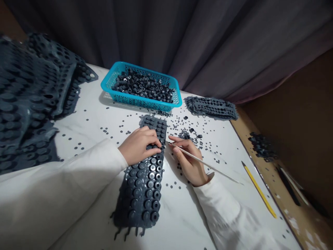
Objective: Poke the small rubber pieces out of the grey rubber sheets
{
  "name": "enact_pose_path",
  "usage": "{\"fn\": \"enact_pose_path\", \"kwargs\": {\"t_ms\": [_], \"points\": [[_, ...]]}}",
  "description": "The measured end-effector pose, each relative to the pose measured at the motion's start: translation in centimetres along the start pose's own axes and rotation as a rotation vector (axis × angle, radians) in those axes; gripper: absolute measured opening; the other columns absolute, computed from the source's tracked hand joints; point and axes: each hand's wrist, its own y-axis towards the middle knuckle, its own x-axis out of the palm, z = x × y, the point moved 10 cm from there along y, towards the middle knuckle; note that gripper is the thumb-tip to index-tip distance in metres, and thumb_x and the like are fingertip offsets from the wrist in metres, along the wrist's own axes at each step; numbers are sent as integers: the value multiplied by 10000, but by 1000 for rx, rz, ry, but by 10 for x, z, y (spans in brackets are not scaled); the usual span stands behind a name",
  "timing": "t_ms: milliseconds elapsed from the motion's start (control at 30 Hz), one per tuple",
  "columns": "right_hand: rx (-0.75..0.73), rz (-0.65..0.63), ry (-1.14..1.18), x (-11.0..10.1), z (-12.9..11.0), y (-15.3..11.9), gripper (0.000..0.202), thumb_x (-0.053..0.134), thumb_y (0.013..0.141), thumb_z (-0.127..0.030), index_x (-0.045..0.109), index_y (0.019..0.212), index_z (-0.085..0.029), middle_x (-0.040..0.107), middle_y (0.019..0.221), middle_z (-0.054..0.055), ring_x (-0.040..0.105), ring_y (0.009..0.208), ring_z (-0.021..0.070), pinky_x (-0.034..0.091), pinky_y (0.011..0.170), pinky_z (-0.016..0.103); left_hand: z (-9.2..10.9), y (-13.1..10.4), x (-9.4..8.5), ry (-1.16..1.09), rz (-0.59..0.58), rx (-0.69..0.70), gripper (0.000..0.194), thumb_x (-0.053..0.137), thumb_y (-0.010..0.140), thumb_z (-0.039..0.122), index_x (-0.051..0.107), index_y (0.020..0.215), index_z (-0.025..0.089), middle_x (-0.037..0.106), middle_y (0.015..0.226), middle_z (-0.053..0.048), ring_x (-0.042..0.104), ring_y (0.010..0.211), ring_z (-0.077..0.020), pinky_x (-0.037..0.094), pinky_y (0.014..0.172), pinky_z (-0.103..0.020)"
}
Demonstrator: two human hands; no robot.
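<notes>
A long strip of dark grey moulded rubber, covered in rows of round raised plugs, lies on the table in front of me. Across its upper part rests my left hand, fingers bent and thumb and fingertips closed on plugs near the right edge. My right hand is just right of the strip, closed around a thin white stick-like tool. The tool's near end points at the strip's edge; what the fingertips there cover is hidden.
A blue basket holds many small black rubber pieces. Moulded sheets are piled at left, and a stack of strips lies at back right. Small round scraps litter the white table. A yellow-handled pointed tool lies right.
</notes>
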Motion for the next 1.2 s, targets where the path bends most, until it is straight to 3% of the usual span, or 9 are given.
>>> {"fn": "enact_pose_path", "kwargs": {"t_ms": [333,500,600,700,767,867,1033,1133,1200], "points": [[-17,6,-83,0,-4,1,54,561,854,-258,566,857,-205,638,1091,113,587,1069,237,489,851,378,4,1,-8,50,-22,9,182,574,797,305,650,910,185,605,879,-36,492,857,-205,399,774,-339],[-160,-34,-200,-2,-29,5,61,578,835,-262,595,860,-209,664,1035,110,622,983,235,489,833,384,39,-19,-31,174,-78,-14,173,543,816,293,631,909,176,609,905,-50,513,876,-215,404,781,-350],[-267,-56,-240,-2,-38,6,49,572,836,-250,604,843,-214,681,987,98,616,983,229,480,839,386,80,-67,-6,222,-202,39,104,590,784,295,632,801,201,614,814,-27,531,774,-194,410,684,-312],[-302,-70,-233,0,-31,9,69,564,843,-254,615,840,-207,688,971,96,615,989,220,481,831,375,119,-126,42,270,-304,203,134,636,747,257,586,633,206,600,652,19,531,624,-149,385,542,-266],[-299,-73,-218,2,-23,12,92,560,846,-268,621,844,-199,685,986,103,619,986,218,487,815,366,126,-149,51,389,-155,198,60,575,793,206,623,758,194,668,786,-16,574,731,-160,423,609,-262],[-300,-103,-210,8,-18,15,117,559,846,-283,625,835,-187,685,993,111,621,989,219,488,806,358,137,-169,42,505,115,241,167,471,855,201,624,920,191,682,1006,-36,586,911,-172,444,775,-266],[-293,-114,-238,12,-19,12,137,554,847,-297,630,832,-184,681,1001,114,624,974,217,493,802,364,145,-177,45,639,214,314,227,435,876,329,623,965,237,638,1143,-33,581,1004,-205,432,895,-326],[-317,-102,-261,12,-23,9,131,551,848,-290,630,839,-186,679,1000,116,621,975,219,489,819,381,143,-181,45,684,392,312,297,374,888,402,630,951,266,663,1086,-25,584,1001,-234,361,975,-398],[-335,-111,-281,14,-25,8,126,544,852,-282,628,847,-189,677,1010,117,619,980,219,489,829,388,139,-179,47,712,412,298,258,392,880,378,623,953,288,680,1038,-7,593,969,-227,335,988,-394]]}}
